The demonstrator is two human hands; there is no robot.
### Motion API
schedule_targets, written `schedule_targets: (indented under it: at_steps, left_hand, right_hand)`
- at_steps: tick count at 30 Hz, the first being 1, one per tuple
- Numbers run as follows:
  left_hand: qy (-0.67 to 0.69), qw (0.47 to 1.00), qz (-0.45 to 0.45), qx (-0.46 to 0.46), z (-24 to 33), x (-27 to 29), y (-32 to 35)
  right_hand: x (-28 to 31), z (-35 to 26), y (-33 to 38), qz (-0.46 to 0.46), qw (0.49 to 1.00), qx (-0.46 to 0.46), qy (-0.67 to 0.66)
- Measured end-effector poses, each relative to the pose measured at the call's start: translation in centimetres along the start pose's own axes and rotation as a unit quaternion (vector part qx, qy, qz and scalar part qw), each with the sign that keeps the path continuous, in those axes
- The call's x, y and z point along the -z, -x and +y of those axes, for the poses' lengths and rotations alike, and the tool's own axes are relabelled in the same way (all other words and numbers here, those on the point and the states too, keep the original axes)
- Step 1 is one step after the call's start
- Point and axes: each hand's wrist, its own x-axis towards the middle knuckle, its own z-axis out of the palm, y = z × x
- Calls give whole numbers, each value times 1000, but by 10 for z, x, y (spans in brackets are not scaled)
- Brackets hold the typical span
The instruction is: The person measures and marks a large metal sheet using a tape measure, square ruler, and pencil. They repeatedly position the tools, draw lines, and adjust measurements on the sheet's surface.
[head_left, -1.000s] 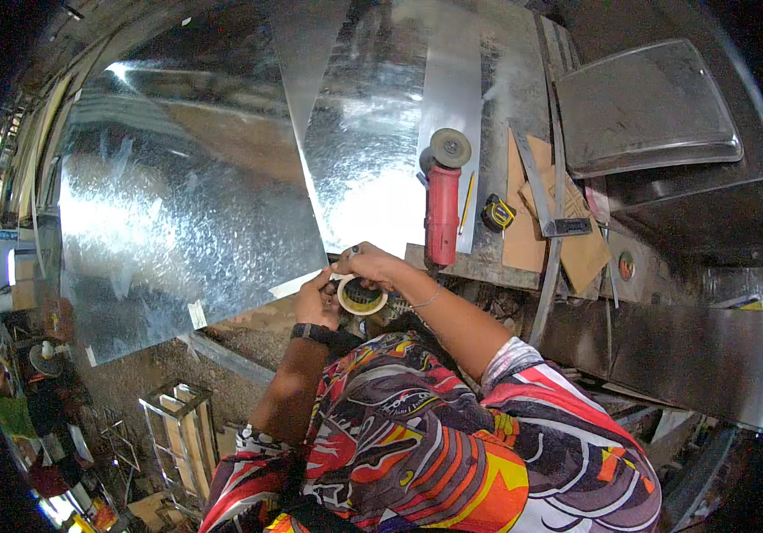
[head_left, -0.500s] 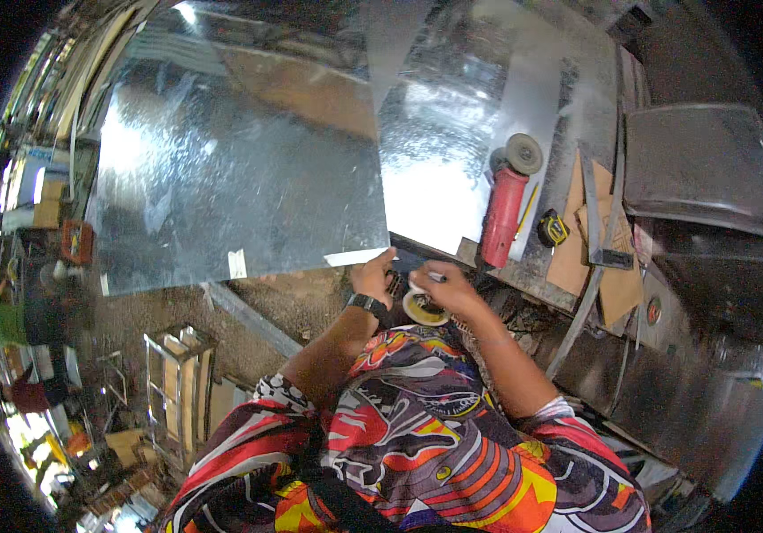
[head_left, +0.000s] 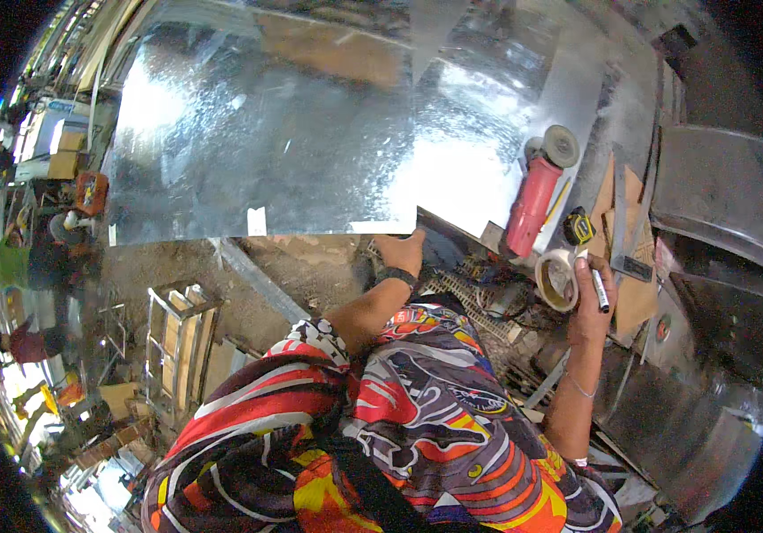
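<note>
A large shiny metal sheet [head_left: 266,133] lies across the work surface, with strips of white tape [head_left: 257,221] on its near edge. My left hand [head_left: 401,255] is closed at the sheet's near right corner, its thumb beside the corner and its fingertips hidden at the edge. Off to the right, my right hand [head_left: 596,306] is closed around a black-and-white marker pen [head_left: 601,291] and a roll of masking tape [head_left: 543,282]. Just beyond this hand lie a yellow-and-black tape measure [head_left: 579,226] and a red angle grinder [head_left: 533,206] with its disc facing up.
A steel square [head_left: 635,268] and brown cardboard [head_left: 637,302] lie to the right of the tape measure. Beneath the bench edge are clutter and a slanting metal bar [head_left: 261,280]. A metal frame [head_left: 181,342] stands at lower left. Another person in green [head_left: 12,266] is at far left.
My right hand has moved right, away from my left, carrying the tape roll and marker. My left hand stays at the sheet's corner. The whole view has shifted and turned slightly.
</note>
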Motion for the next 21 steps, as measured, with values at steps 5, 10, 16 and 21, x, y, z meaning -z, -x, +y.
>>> schedule_targets:
  at_steps: [5, 10, 16, 21]
  left_hand:
    - [17, 999, -51, 11, -5, -10, 55]
    - [-166, 913, -368, -52, -65, 37, 35]
    - [-428, 740, -200, -479, 32, 141, 59]
    - [-576, 665, -169, -444, 14, 148, 27]
  right_hand:
    - [74, 14, -7, 77, 989, 116, 59]
    - [72, 56, -38, 92, 930, 290, 205]
    - [67, 162, -32, 89, 854, 366, 359]
    - [50, 223, -26, 54, 855, 268, 440]
